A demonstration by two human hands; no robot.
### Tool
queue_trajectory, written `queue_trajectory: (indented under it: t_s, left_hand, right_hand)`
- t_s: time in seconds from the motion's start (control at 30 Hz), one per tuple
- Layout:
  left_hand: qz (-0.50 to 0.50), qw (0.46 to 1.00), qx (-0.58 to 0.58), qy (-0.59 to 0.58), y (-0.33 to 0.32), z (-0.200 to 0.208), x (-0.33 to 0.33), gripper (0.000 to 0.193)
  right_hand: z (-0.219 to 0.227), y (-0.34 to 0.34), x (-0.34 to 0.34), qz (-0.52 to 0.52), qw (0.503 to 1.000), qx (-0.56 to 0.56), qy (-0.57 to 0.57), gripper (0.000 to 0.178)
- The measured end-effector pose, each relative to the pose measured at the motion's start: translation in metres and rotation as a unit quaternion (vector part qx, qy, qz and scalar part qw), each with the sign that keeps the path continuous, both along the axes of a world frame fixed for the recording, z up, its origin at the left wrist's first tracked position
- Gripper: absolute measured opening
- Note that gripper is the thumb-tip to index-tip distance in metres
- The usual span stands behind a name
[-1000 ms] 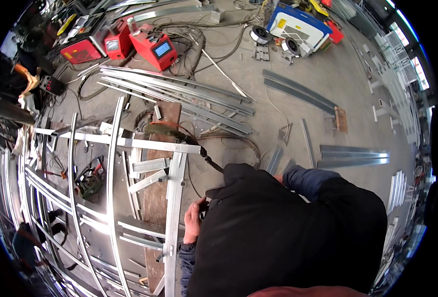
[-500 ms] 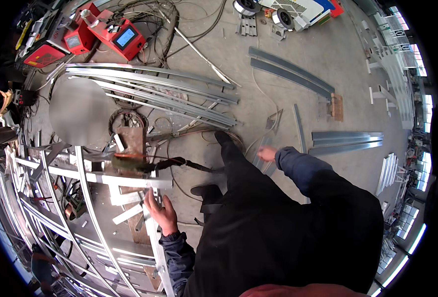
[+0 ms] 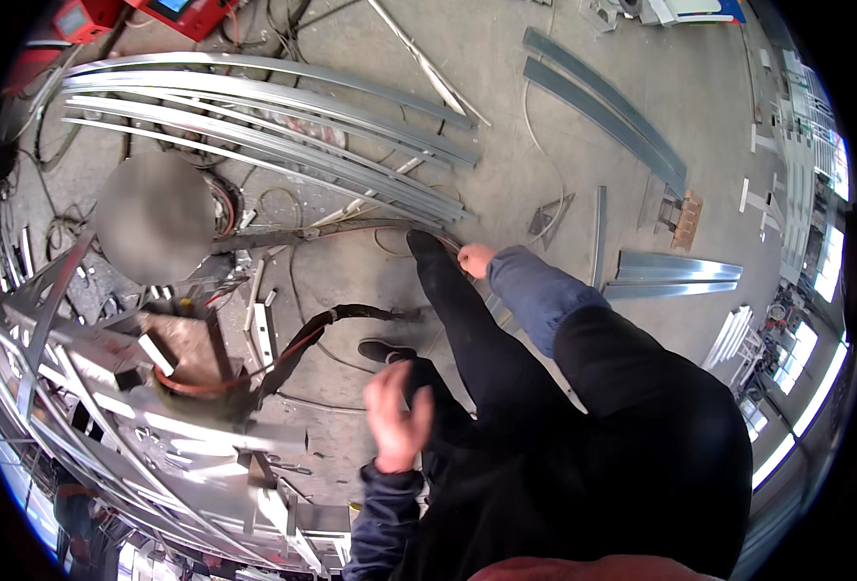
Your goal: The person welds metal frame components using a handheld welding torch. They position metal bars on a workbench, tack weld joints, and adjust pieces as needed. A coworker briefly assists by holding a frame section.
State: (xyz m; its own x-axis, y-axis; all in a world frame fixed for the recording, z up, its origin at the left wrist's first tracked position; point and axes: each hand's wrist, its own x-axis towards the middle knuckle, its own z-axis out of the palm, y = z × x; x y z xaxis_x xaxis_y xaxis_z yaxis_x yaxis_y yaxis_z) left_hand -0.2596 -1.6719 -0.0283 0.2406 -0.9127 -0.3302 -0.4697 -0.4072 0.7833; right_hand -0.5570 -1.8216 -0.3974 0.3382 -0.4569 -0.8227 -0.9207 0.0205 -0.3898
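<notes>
My left hand (image 3: pixel 399 416) hangs in the air over my left leg, its thumb apart from the fingers. It is smeared by motion and holds nothing I can see. My right hand (image 3: pixel 475 259) is loosely closed beside my right leg, with no object visible in it. A thick dark-sleeved cable (image 3: pixel 302 351) runs between the bench and my left foot, apart from both hands. To the left of my left hand are a rusty metal block (image 3: pixel 188 351) and a light square tube (image 3: pixel 225 431).
A frame of welded metal tubes (image 3: pixel 90 397) fills the lower left. Long metal profiles (image 3: pixel 273 111) lie across the floor ahead. Grey channels (image 3: pixel 607 121) and shiny channels (image 3: pixel 678 276) lie to the right. Red machines (image 3: pixel 191 15) stand at the far left.
My left hand has come away from the metal frame, moving right toward my leg. My right hand has swung left and forward. The view has shifted, and the bench sits lower in it.
</notes>
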Motion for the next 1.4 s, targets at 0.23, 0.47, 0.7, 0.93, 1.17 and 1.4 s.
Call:
queue_trajectory:
  t_s: [0.23, 0.47, 0.7, 0.93, 1.17, 1.4]
  left_hand:
    - [-0.289, 0.924, 0.041, 0.245, -0.047, -0.16, -0.138, 0.037]
    - [-0.251, 0.937, 0.009, 0.244, -0.015, -0.2, -0.145, 0.035]
    - [-0.243, 0.937, -0.023, 0.25, -0.001, -0.209, -0.138, 0.03]
    - [-0.216, 0.942, -0.049, 0.252, 0.015, -0.216, -0.141, 0.028]
    - [-0.229, 0.94, -0.04, 0.249, 0.058, -0.228, -0.154, 0.026]
    - [0.24, 0.617, 0.333, 0.671, 0.097, -0.223, -0.18, 0.03]
  right_hand:
    - [-0.169, 0.006, 0.005, -0.029, 0.996, -0.019, 0.085, 0.035]
    - [-0.254, -0.015, 0.032, -0.053, 0.978, -0.199, 0.033, 0.068]
    - [-0.288, -0.037, 0.087, -0.115, 0.953, -0.276, 0.055, 0.064]
    - [-0.286, -0.027, 0.105, -0.082, 0.949, -0.303, 0.028, 0.077]
    - [-0.302, -0.027, 0.134, -0.131, 0.941, -0.288, 0.119, 0.084]
    - [-0.305, -0.029, 0.14, -0.075, 0.937, -0.322, 0.116, 0.042]
